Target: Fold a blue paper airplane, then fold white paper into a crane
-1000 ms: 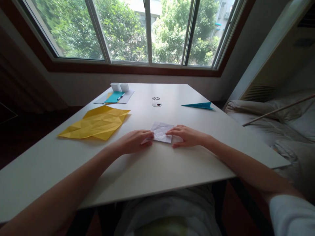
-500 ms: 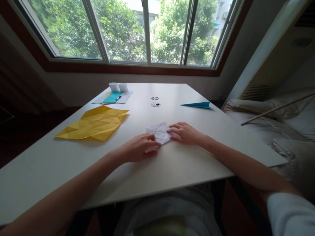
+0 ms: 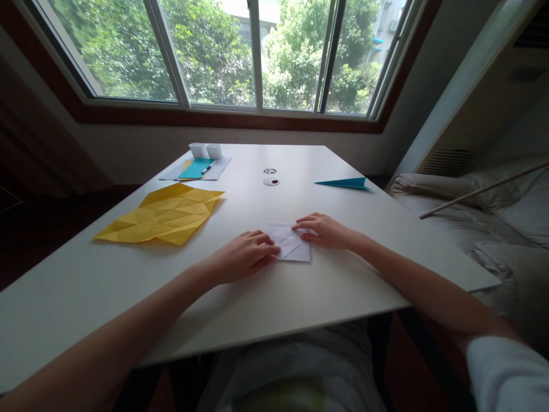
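Note:
A small folded white paper (image 3: 291, 243) lies flat on the white table (image 3: 274, 297) in front of me. My left hand (image 3: 242, 256) rests on the paper's left edge, fingertips pressing it down. My right hand (image 3: 323, 230) touches the paper's upper right corner with its fingertips. Both hands lie flat on the paper, holding it against the table.
A creased yellow paper sheet (image 3: 160, 214) lies to the left. A teal paper plane (image 3: 345, 183) sits far right near the table edge. At the back left are a teal sheet with a pen (image 3: 198, 167) and two small white boxes (image 3: 206, 150). A bed (image 3: 493, 217) stands right.
The white paper has been turned and pressed flatter, now lying square. My left hand slid toward me and right along its edge; my right hand stayed at its upper corner.

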Tool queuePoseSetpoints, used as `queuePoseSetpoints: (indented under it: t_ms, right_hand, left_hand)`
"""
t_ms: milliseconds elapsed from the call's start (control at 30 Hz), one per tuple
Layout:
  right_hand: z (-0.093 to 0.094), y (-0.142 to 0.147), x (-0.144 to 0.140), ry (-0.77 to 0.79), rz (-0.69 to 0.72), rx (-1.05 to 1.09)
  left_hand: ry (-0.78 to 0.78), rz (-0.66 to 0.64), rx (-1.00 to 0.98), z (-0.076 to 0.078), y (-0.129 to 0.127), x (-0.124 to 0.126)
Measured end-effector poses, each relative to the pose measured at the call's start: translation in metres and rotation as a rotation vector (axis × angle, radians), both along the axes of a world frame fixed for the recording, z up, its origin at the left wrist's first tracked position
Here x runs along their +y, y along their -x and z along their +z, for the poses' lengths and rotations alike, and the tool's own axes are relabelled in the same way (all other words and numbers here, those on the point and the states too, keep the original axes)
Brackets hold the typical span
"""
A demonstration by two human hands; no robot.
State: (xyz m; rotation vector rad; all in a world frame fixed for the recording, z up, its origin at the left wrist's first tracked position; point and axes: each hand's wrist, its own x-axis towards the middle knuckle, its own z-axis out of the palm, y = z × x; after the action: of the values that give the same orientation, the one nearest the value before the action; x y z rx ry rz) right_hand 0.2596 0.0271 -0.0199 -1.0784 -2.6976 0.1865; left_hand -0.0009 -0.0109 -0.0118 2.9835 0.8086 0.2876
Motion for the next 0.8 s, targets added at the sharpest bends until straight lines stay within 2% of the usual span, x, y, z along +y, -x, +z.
queuePoseSetpoints:
  t_ms: [100,233,433,667,800]
  right_hand:
    - [-0.002,0.002,0.000,-0.032,-0.080,-0.001]
    - [-0.006,0.001,0.003,-0.037,-0.195,-0.002]
    - [-0.012,-0.001,0.008,0.008,-0.245,0.117]
    - [-0.015,0.006,0.006,0.029,-0.269,0.319]
    - [-0.014,0.010,0.004,0.033,-0.306,0.360]
  left_hand:
    - [-0.013,-0.014,0.019,-0.002,-0.011,-0.014]
    - [-0.011,0.030,0.047,-0.010,-0.020,-0.028]
    - [0.006,0.108,0.097,-0.016,-0.015,-0.025]
    - [0.004,0.110,0.121,-0.012,-0.016,-0.025]
    - [0.011,0.118,0.139,-0.010,-0.017,-0.026]
